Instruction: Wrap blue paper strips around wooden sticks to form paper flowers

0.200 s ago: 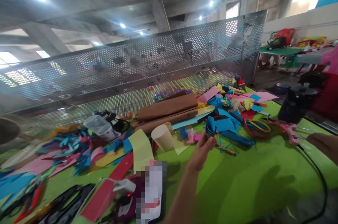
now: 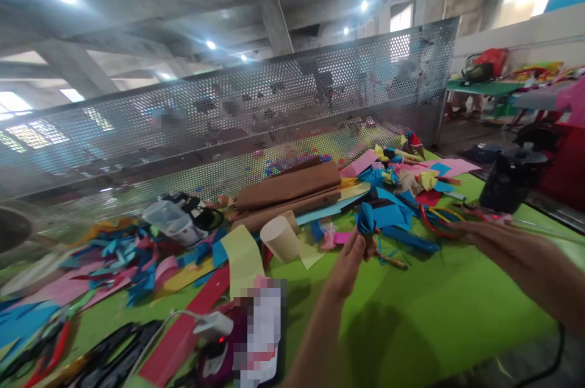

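Note:
My left hand [image 2: 350, 260] is raised over the green table [image 2: 434, 315], its fingers pinched on a small blue paper flower [image 2: 365, 217] on a thin stick. From the right, my right hand [image 2: 498, 245] reaches in flat with fingers apart and holds nothing. It hovers in front of a pink glue gun [image 2: 496, 216], a short way right of the flower. Blue paper pieces [image 2: 393, 214] and a red and yellow loop [image 2: 434, 220] lie just behind both hands.
Brown paper rolls [image 2: 287, 187], a cream paper cone [image 2: 278, 237] and coloured paper scraps [image 2: 119, 260] cover the table's far half. A perforated metal screen [image 2: 274, 114] stands behind. A black bottle [image 2: 509, 181] is at right; a charger [image 2: 212, 322] and scissors [image 2: 114, 357] lie near left.
My right hand has swept in from the right edge toward the flower, now covering part of the glue gun. My left hand has barely moved.

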### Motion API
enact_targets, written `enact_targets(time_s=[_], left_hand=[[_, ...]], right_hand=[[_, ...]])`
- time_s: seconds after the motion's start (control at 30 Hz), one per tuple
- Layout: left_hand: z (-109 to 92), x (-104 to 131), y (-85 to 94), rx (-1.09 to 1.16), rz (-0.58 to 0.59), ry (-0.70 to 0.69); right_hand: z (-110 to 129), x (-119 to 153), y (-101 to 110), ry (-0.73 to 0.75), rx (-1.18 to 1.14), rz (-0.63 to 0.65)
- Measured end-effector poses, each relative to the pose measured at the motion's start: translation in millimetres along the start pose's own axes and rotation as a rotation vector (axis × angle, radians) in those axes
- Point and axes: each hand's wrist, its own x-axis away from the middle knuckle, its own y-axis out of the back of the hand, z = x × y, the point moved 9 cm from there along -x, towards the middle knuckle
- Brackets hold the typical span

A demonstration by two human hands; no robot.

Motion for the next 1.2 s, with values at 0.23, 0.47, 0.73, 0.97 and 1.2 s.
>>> enact_targets(time_s=[0.23, 0.47, 0.73, 0.97, 1.2], left_hand=[[10, 3, 11.2, -0.183, -0.14, 0.11], [5, -1, 4.6, -0.297, -0.081, 0.03], [-21, 4, -9.0, -0.482, -0.057, -0.159], [-48, 11, -28.0, -0.812, -0.035, -0.428], [-68, 25, -47.7, -1.025, -0.067, -0.67]], right_hand=[[90, -24, -81, 0.156, -0.345, -0.006], [98, -46, -79, 0.194, -0.273, -0.069], [107, -42, -70, 0.289, -0.247, -0.121], [107, -26, -56, 0.413, -0.226, -0.146], [120, -3, -37, 0.613, -0.082, -0.195]])
